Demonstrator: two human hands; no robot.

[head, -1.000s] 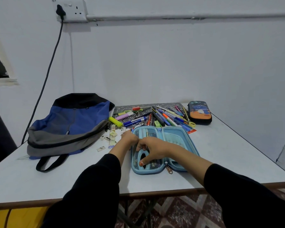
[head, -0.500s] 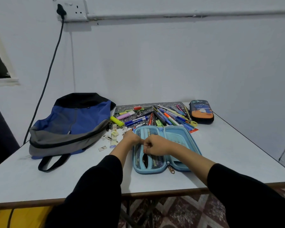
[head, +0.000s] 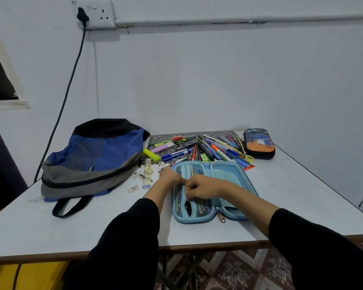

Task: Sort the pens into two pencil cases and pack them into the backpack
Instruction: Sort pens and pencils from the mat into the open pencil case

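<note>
A light blue pencil case point(head: 228, 176) lies open on the table in front of me. My left hand point(head: 169, 176) grips its left rim, thumb stretched over the mesh half. My right hand point(head: 200, 188) is curled over the mesh pocket point(head: 205, 208), fingertips pinching the top of a dark pen point(head: 188, 208) that sits in the pocket. Several loose pens and markers point(head: 210, 148) lie on a patterned mat behind the case. A second, dark pencil case point(head: 258, 143) with an orange picture lies zipped at the back right. The blue and grey backpack point(head: 92, 155) lies flat on the left.
Small erasers and stickers point(head: 148, 172) are scattered between the backpack and the open case. A yellow highlighter point(head: 151, 154) lies by the backpack's mouth. A black cable point(head: 65, 97) hangs from the wall socket behind the backpack. The table's front edge point(head: 197, 246) is near my forearms.
My right hand's fingers, which reached down into the mesh pocket, have curled up into a pinch. My left hand has stayed on the case's left rim.
</note>
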